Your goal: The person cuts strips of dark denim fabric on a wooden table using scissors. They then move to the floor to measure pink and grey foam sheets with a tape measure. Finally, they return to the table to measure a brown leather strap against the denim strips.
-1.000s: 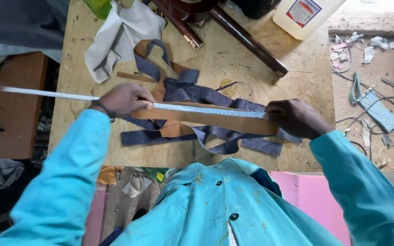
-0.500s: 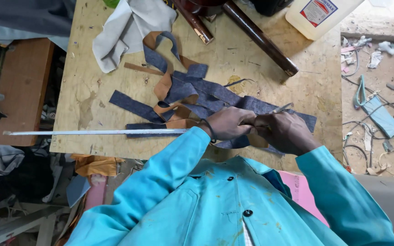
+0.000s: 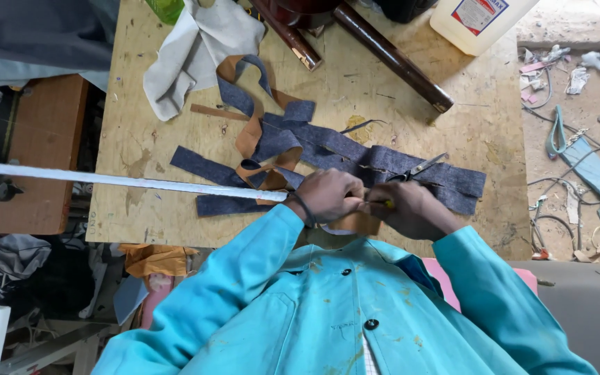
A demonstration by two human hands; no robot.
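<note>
Since half a second ago both hands have drawn closer together at the near edge of the plywood table (image 3: 175,208), and the long pale ruler (image 3: 119,180) now runs out toward nine o'clock, tilted slightly. At the table's centre lies a tangle of dark blue denim strips (image 3: 397,163) mixed with tan leather strips (image 3: 248,135). The left hand (image 3: 328,196) is closed over the ruler's near end and a tan piece (image 3: 359,223); the right hand (image 3: 411,208) is curled shut on something small with a yellow tip, too hidden to name. Scissors (image 3: 418,168) lie on the denim at one o'clock of the hands. A grey cloth (image 3: 189,52) sits at eleven o'clock, dark wooden legs (image 3: 390,59) and a white jug (image 3: 477,21) at twelve to one.
</note>
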